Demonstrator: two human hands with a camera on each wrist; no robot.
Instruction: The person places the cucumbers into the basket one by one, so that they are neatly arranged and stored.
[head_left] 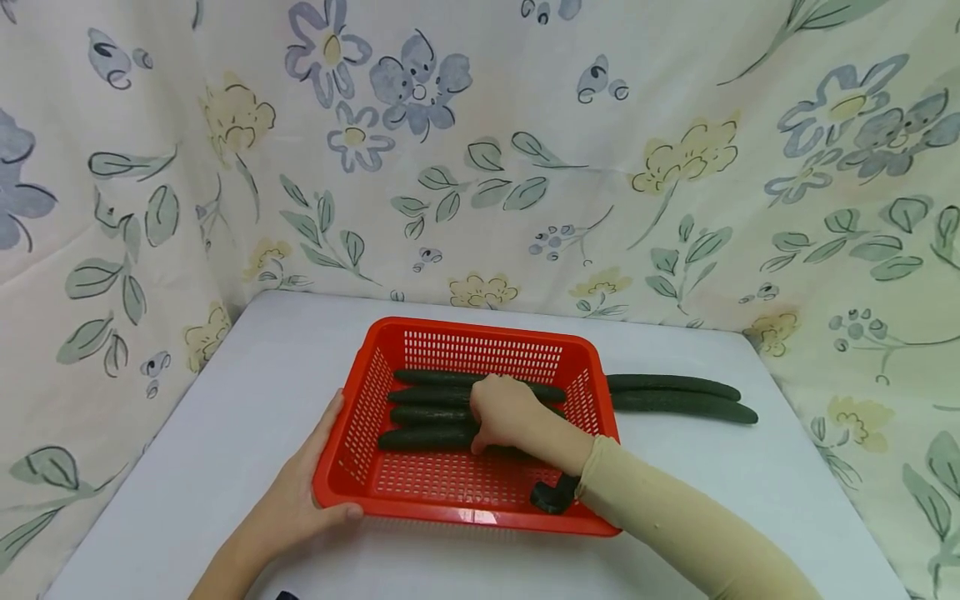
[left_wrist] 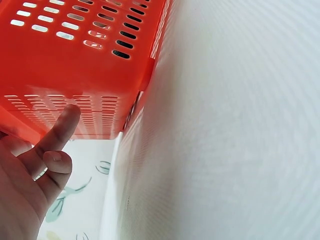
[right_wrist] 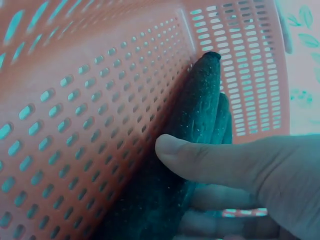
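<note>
A red plastic basket [head_left: 480,327] with slotted walls stands on the table, and several long dark green cucumbers lie side by side in it. My right hand [head_left: 510,412] reaches into the basket and grips the cucumber nearest the front [head_left: 423,437]. In the right wrist view the thumb [right_wrist: 172,146] lies across this cucumber [right_wrist: 197,107], its fingers partly hidden behind it. At the basket's front left corner my left hand [head_left: 307,492] rests with the thumb along the front rim and the fingers against the left side. One finger [left_wrist: 65,122] touches the slotted wall in the left wrist view.
Two more cucumbers [head_left: 675,402] lie on the white table [head_left: 285,350] right of the basket, their left ends hidden by it. A flowered cloth [head_left: 480,208] hangs behind and along the sides. A dark object [head_left: 553,496] shows below my right wrist.
</note>
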